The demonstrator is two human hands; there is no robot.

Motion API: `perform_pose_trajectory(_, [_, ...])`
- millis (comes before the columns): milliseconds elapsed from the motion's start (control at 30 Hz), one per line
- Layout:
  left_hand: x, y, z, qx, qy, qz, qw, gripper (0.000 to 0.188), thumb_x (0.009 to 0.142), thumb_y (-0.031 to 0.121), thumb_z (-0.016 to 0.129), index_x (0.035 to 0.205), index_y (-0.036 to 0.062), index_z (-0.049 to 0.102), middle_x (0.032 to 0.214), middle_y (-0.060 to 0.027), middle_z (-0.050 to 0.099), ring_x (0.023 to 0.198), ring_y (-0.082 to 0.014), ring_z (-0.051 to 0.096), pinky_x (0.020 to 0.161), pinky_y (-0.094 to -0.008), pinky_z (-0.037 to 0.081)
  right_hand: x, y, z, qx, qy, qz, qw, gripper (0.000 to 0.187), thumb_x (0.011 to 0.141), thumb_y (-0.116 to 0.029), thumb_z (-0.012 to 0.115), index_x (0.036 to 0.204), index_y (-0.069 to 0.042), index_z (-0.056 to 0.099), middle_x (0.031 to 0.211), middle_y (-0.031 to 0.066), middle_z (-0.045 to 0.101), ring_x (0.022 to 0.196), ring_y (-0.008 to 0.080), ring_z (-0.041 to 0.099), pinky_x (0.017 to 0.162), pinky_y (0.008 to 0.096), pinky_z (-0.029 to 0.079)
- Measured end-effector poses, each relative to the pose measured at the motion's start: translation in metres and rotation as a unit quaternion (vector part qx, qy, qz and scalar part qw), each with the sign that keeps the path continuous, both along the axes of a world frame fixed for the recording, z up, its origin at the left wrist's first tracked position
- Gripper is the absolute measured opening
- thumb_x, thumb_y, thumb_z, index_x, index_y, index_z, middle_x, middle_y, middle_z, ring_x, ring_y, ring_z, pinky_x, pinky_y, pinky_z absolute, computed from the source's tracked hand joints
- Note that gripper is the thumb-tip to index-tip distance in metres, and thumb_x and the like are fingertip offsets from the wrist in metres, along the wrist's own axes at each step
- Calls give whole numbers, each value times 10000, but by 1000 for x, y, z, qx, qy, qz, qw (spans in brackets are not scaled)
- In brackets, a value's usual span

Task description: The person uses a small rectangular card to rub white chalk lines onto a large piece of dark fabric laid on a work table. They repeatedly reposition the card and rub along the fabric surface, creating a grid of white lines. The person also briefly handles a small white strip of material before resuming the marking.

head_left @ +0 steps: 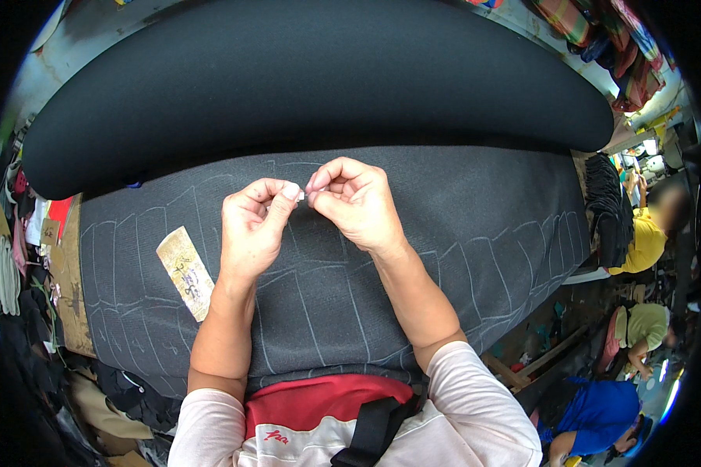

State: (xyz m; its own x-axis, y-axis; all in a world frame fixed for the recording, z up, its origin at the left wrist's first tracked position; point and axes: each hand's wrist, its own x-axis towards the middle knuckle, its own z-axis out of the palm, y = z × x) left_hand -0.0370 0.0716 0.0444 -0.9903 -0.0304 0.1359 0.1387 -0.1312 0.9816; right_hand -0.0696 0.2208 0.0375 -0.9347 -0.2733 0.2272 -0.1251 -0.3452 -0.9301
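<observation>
My left hand [251, 226] and my right hand [360, 204] meet over dark grey cloth [397, 296] marked with pale chalk-like lines. Both are closed in a pinch, fingertips almost touching. Between them shows a small whitish piece [301, 196], too small to name for certain; the left thumb and forefinger grip one side of it, and the right fingertips close in on its other side. To the left of my left forearm lies a tan card pattern piece [185, 272] with handwriting on it.
A large roll of black fabric [319, 78] spans the table's far side. Folded black cloth [609, 210] hangs at the right end. Co-workers in yellow [639, 241], pale green [645, 323] and blue [596, 412] sit at the right. Fabric piles [4, 272] crowd the left.
</observation>
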Motion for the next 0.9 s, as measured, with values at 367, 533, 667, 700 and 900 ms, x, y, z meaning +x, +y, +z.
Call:
perform_pose_trajectory(367, [8, -23, 22, 96, 33, 0, 995, 140, 891, 125, 599, 839, -2, 628, 674, -6, 557, 547, -36, 427, 486, -167, 320, -25, 21, -14, 129, 15, -168, 977, 102, 783, 86, 534, 788, 7, 599, 731, 63, 623, 637, 82, 601, 593, 205, 509])
perform_pose_trajectory(533, [8, -54, 33, 130, 85, 23, 988, 141, 899, 133, 579, 863, 0, 610, 698, -29, 565, 548, -45, 430, 467, -173, 307, -45, 44, -27, 116, 0, -226, 967, 108, 758, 88, 545, 778, 6, 613, 694, 64, 627, 574, 70, 576, 506, 180, 447])
perform_pose_trajectory(667, [8, -97, 35, 166, 98, 87, 977, 158, 913, 137, 560, 878, -14, 591, 702, -23, 549, 559, -51, 420, 477, -177, 304, -60, 60, -47, 95, -25, -252, 963, 69, 765, 57, 587, 769, -1, 623, 667, 51, 630, 548, 72, 572, 496, 188, 443])
perform_pose_trajectory(700, [10, -113, 35, 164, 122, 113, 972, 161, 922, 135, 544, 893, -18, 585, 726, -30, 551, 577, -57, 420, 485, -178, 308, -63, 64, -52, 125, -44, -268, 954, 59, 794, 49, 587, 785, 0, 620, 692, 61, 632, 561, 84, 579, 500, 192, 456])
perform_pose_trajectory(900, [44, -290, 13, 167, 134, 315, 925, 125, 924, 68, 514, 974, -33, 569, 844, -76, 592, 684, -106, 482, 540, -210, 372, -76, 82, -69, 74, -153, -285, 943, 54, 874, 18, 538, 849, 21, 587, 737, 82, 627, 554, 105, 576, 466, 199, 452])
